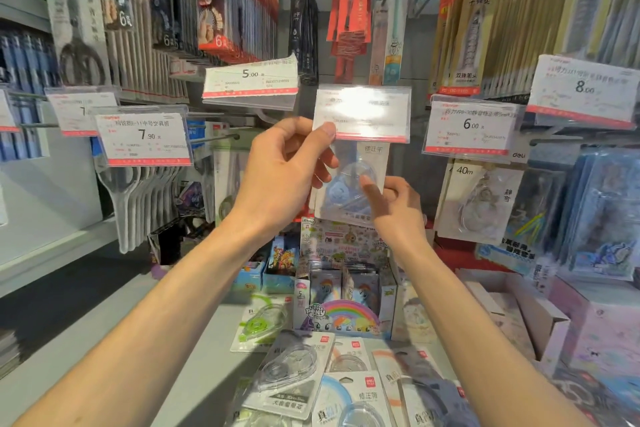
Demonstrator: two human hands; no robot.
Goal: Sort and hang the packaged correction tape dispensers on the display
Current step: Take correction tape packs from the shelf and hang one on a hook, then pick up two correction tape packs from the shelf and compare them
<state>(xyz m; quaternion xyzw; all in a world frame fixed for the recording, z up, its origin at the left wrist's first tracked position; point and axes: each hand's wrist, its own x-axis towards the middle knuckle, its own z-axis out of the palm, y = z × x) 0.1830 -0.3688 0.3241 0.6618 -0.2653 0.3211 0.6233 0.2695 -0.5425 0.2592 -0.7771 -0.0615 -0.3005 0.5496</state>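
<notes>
A packaged blue correction tape dispenser (349,191) hangs below a clear price tag holder (363,113) at the centre of the display. My left hand (287,170) pinches the tag holder's lower left corner, thumb on its front. My right hand (394,208) grips the package's lower right edge, index finger on its blister. Several more packaged dispensers (294,371) lie in a loose pile on the shelf near me, one with a green dispenser (259,322). Another clear dispenser pack (481,201) hangs to the right under a 6.00 tag.
Scissors packs (135,191) hang at the left under a 7.90 tag. A rainbow-printed display box (346,308) stands on the shelf below my hands. Open cardboard boxes (512,308) sit at the right. Pen packs hang overhead, and metal hooks stick out toward me.
</notes>
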